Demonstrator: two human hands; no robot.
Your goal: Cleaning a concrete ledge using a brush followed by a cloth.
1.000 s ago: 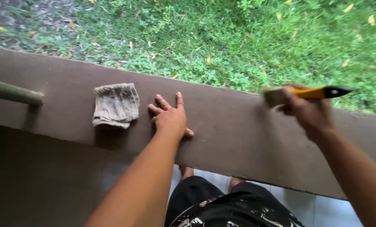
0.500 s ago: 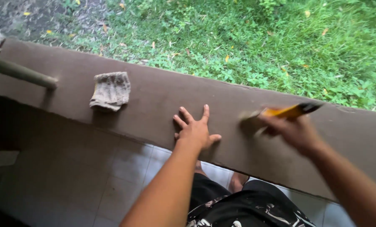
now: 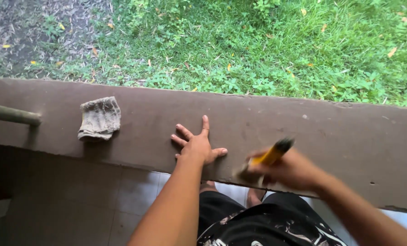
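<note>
My left hand (image 3: 196, 144) lies flat, fingers spread, on the top of a brown ledge (image 3: 331, 132). My right hand (image 3: 289, 172) grips a brush with a yellow and black handle (image 3: 272, 154). Its bristle end rests at the near edge of the ledge, just right of my left thumb, and is blurred. A folded grey-brown cloth (image 3: 99, 118) lies on the ledge well to the left of my left hand.
Grass (image 3: 276, 50) with scattered yellow leaves lies beyond the ledge. A greenish pipe (image 3: 11, 115) juts in at the left edge over the ledge. Pale floor tiles (image 3: 135, 196) and my dark patterned shorts (image 3: 267, 228) are below.
My right hand swept the brush from the far right side of the ledge top towards me and left, down to the near edge beside my left hand. The view shifted.
</note>
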